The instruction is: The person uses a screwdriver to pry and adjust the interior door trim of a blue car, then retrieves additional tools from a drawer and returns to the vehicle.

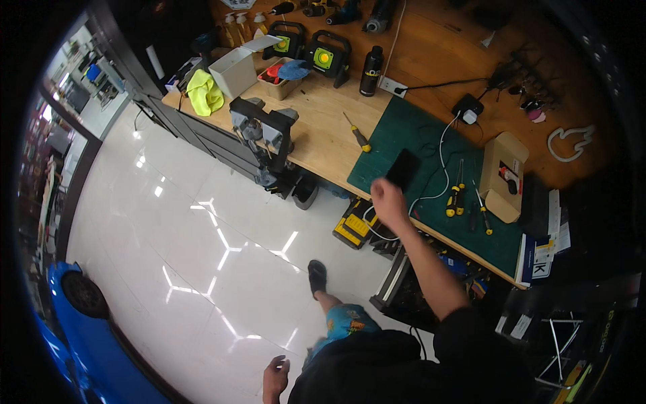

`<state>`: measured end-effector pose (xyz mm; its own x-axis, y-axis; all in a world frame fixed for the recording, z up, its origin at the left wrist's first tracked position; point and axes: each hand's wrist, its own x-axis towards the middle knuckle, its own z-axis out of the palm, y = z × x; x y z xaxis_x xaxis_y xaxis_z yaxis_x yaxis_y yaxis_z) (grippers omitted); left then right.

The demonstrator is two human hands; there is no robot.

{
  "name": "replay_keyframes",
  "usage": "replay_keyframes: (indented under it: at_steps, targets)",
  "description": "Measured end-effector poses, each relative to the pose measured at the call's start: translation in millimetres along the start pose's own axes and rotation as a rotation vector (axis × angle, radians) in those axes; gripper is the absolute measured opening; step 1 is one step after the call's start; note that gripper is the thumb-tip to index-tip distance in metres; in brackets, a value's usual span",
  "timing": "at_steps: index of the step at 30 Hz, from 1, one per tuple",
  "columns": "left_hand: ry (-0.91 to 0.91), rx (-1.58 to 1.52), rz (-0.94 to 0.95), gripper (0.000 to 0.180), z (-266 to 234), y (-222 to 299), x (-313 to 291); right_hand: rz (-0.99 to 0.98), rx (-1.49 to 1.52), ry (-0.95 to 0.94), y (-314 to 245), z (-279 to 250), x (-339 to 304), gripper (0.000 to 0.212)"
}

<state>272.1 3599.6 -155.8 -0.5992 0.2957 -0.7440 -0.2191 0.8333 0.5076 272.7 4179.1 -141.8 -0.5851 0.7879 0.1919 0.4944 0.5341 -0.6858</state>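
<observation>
My right hand is at the front edge of the green mat on the workbench, its fingers closed on the near end of a dark phone. The phone's far end shows beyond my knuckles, over the mat. A white cable runs across the mat beside it. My left hand hangs low over the white floor, fingers loosely bent and apart, holding nothing. A yellow-and-black screwdriver lies at the mat's left edge, and several more screwdrivers lie to the right.
An open cardboard box stands at the mat's right. Two work lights, a black bottle and a white bin line the bench's back. A clamp-like stand juts from its front. Below is an open drawer; a blue car stands left.
</observation>
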Motion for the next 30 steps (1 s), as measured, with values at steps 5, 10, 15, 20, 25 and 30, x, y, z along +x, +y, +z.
replay_keyframes:
  at_steps: [5, 10, 15, 20, 25, 30]
  targets:
    - [-0.123, -0.015, 0.107, 0.035, -82, 38, 55, 0.176, -0.478, -0.005, -14, 42, 146, 0.036]
    - [0.036, 0.136, 0.198, 0.035, -161, 131, 106, 0.329, -0.410, -0.071, 0, 55, 172, 0.034]
    - [-0.065, -0.121, 0.445, 0.028, -206, 245, 146, 0.267, 0.231, 0.067, -79, 45, 88, 0.038]
    - [-0.306, -0.135, 0.852, 0.025, -231, 384, 168, 0.153, 0.374, 0.116, -197, 30, 2, 0.040]
    - [-0.546, -0.326, 1.007, 0.032, -234, 479, 163, 0.180, 0.328, 0.064, -279, 24, -37, 0.040]
    - [-0.675, -0.520, 1.018, 0.024, -241, 494, 159, 0.183, 0.307, 0.129, -331, 38, -48, 0.039]
